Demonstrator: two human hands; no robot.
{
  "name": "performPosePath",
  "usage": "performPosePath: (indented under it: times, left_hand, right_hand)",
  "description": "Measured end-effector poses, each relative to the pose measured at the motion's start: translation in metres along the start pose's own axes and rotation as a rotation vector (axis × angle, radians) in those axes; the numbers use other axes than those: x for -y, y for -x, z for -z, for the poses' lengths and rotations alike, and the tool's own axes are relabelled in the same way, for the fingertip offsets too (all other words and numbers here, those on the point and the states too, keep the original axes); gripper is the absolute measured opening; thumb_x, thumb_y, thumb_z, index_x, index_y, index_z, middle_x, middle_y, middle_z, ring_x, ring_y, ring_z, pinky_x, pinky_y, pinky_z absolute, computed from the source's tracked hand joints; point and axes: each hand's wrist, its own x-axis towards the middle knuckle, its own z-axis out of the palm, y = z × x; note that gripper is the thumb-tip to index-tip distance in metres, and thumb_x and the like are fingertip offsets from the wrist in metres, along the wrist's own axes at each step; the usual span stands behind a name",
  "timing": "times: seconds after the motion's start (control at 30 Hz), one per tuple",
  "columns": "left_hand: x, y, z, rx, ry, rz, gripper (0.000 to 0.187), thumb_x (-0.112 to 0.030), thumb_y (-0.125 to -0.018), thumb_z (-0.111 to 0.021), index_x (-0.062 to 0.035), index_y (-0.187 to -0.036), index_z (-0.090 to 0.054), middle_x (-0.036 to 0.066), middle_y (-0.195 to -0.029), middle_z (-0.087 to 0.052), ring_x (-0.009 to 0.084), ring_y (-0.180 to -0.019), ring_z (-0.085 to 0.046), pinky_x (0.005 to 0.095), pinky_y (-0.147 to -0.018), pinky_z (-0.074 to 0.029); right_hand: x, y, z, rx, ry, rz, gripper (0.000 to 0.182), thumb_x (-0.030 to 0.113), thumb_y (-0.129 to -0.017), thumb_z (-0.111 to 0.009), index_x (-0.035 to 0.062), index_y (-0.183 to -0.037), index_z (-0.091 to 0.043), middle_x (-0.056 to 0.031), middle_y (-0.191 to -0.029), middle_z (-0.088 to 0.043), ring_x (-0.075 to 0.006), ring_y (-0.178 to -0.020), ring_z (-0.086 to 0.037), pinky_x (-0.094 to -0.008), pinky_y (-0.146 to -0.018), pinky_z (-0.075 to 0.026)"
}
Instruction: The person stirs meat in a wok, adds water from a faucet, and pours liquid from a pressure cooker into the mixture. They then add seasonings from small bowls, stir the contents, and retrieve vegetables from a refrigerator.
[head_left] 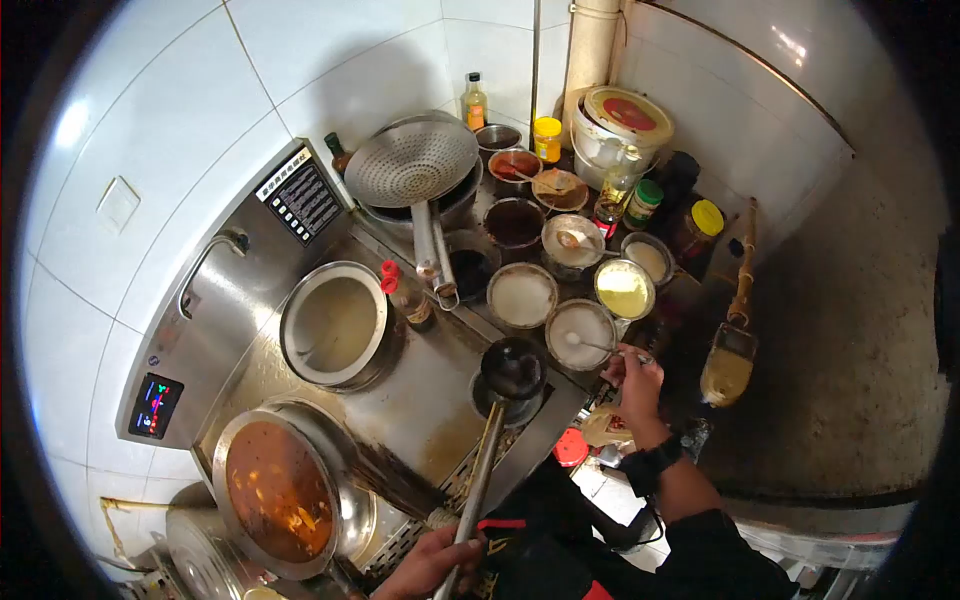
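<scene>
At the bottom centre, my left hand [432, 562] is closed round the long handle of a black ladle [513, 369], whose bowl rests over a small metal pot [483, 399]. My right hand [637, 380] pinches the handle of a small spoon [597, 346] that dips into a bowl of white powder [572, 335]. Beside that bowl are another bowl of white powder [522, 296] and a bowl with yellow contents [625, 289]. The spoon's tip is hard to make out in the powder.
A pot of red stew [280, 490] stands at lower left, with a pot of cloudy liquid [335, 325] above it. A perforated strainer [412, 160] lies over a wok at the back. Bottles and a white bucket [600, 150] stand behind the bowls.
</scene>
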Motion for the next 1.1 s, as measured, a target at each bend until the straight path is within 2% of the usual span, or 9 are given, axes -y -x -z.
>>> performPosePath:
  times: [0.13,0.2,0.3,0.37,0.53,0.77,0.87,0.93,1.1]
  left_hand:
    - [-0.005,-0.005,-0.003,-0.013,-0.019,0.011,0.019,-0.015,-0.092,-0.059,-0.002,-0.106,-0.057,0.003,-0.071,-0.052,0.0112,-0.055,-0.051,0.024,-0.047,-0.041]
    - [-0.003,-0.008,0.0,0.038,-0.005,0.013,0.02,-0.016,-0.093,-0.059,-0.0018,-0.106,-0.056,0.002,-0.07,-0.051,0.011,-0.053,-0.051,0.0237,-0.047,-0.041]
    - [-0.007,-0.005,-0.004,0.028,-0.015,0.0,0.019,-0.015,-0.093,-0.059,-0.0022,-0.106,-0.056,0.002,-0.069,-0.051,0.0113,-0.051,-0.05,0.0237,-0.046,-0.041]
    - [-0.005,-0.004,-0.002,0.032,0.001,0.02,0.018,-0.015,-0.093,-0.059,-0.0022,-0.106,-0.056,0.002,-0.069,-0.051,0.0114,-0.051,-0.05,0.024,-0.046,-0.04]
    - [0.005,-0.011,0.005,0.063,0.026,0.004,0.018,-0.014,-0.092,-0.059,-0.0024,-0.106,-0.056,0.002,-0.069,-0.051,0.012,-0.051,-0.05,0.0248,-0.045,-0.04]
    - [0.002,-0.014,0.004,0.063,0.007,0.033,0.018,-0.014,-0.093,-0.059,-0.0024,-0.107,-0.057,0.003,-0.068,-0.052,0.0129,-0.051,-0.051,0.0257,-0.045,-0.042]
    - [0.0,-0.012,0.002,0.073,0.0,0.019,0.02,-0.015,-0.093,-0.059,-0.0021,-0.108,-0.057,0.003,-0.069,-0.053,0.0131,-0.051,-0.052,0.026,-0.045,-0.042]
    - [-0.003,-0.012,-0.001,0.081,-0.01,0.022,0.021,-0.016,-0.093,-0.059,-0.0019,-0.109,-0.057,0.004,-0.069,-0.053,0.0131,-0.052,-0.053,0.0261,-0.045,-0.043]
    - [-0.003,-0.013,0.0,0.047,-0.082,0.026,0.022,-0.016,-0.093,-0.06,-0.0013,-0.108,-0.057,0.003,-0.07,-0.054,0.0121,-0.053,-0.054,0.0254,-0.046,-0.044]
  right_hand:
    - [0.037,0.03,-0.024,0.064,0.072,-0.047,0.023,0.019,-0.098,-0.055,-0.0007,-0.104,-0.066,-0.004,-0.076,-0.062,-0.0111,-0.061,-0.059,-0.0247,-0.051,-0.045]
    - [0.035,0.031,-0.027,0.107,0.32,0.191,0.025,0.021,-0.098,-0.055,-0.0011,-0.103,-0.065,-0.0067,-0.077,-0.066,-0.0127,-0.057,-0.06,-0.0257,-0.055,-0.048]
    - [0.017,0.019,-0.03,0.184,0.591,0.224,0.024,0.02,-0.097,-0.056,-0.0002,-0.105,-0.066,-0.0071,-0.075,-0.066,-0.0133,-0.06,-0.063,-0.0266,-0.057,-0.049]
    - [-0.002,0.013,-0.029,0.204,0.536,0.202,0.025,0.022,-0.097,-0.056,0.001,-0.105,-0.066,-0.0071,-0.073,-0.066,-0.0132,-0.061,-0.064,-0.0277,-0.058,-0.05]
    - [-0.001,0.003,-0.015,0.008,0.161,-0.082,0.026,0.024,-0.096,-0.057,-0.0001,-0.101,-0.067,-0.0068,-0.072,-0.066,-0.0139,-0.057,-0.063,-0.0261,-0.052,-0.046]
    - [0.027,0.02,-0.015,-0.022,0.001,-0.023,0.023,0.019,-0.097,-0.056,-0.0013,-0.1,-0.067,-0.0076,-0.075,-0.065,-0.0122,-0.058,-0.061,-0.0249,-0.053,-0.045]
    - [0.041,0.033,-0.025,0.124,0.089,0.017,0.024,0.021,-0.098,-0.055,-0.0004,-0.105,-0.066,-0.0047,-0.075,-0.064,-0.0117,-0.065,-0.062,-0.0254,-0.056,-0.047]
    - [0.04,0.03,-0.029,0.144,0.447,0.273,0.026,0.022,-0.098,-0.055,-0.0007,-0.106,-0.065,-0.0052,-0.076,-0.064,-0.0117,-0.063,-0.061,-0.0252,-0.058,-0.048]
    - [0.011,0.016,-0.032,0.207,0.593,0.177,0.023,0.02,-0.096,-0.058,-0.0011,-0.101,-0.067,-0.0076,-0.072,-0.064,-0.0136,-0.056,-0.06,-0.0264,-0.055,-0.048]
